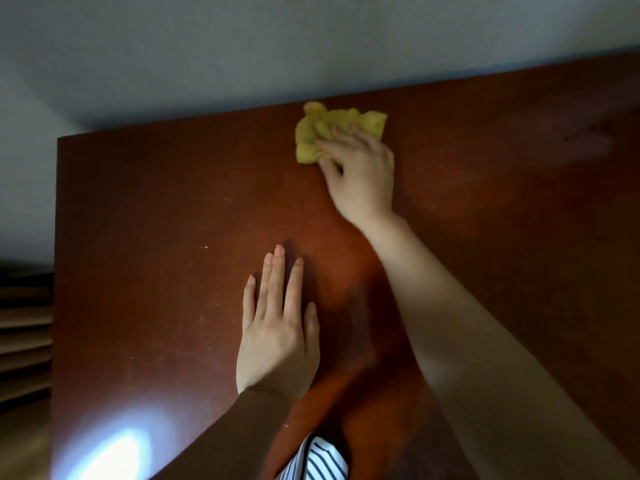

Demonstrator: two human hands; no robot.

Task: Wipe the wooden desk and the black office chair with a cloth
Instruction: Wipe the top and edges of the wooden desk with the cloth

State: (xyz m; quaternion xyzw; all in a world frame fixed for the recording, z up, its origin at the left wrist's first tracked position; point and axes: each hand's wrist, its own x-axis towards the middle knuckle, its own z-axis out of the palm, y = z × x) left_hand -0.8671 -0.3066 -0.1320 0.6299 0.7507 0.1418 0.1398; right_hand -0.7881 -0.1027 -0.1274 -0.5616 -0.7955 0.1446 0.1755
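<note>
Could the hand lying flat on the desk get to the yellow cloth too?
Probably yes. Only bare desk lies between the left hand and the yellow cloth, though the right hand grips it near the far edge.

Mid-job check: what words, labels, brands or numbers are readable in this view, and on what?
None. No writing shows on the yellow cloth, the wooden desk, the striped fabric at the near edge, or the wall behind.
</note>
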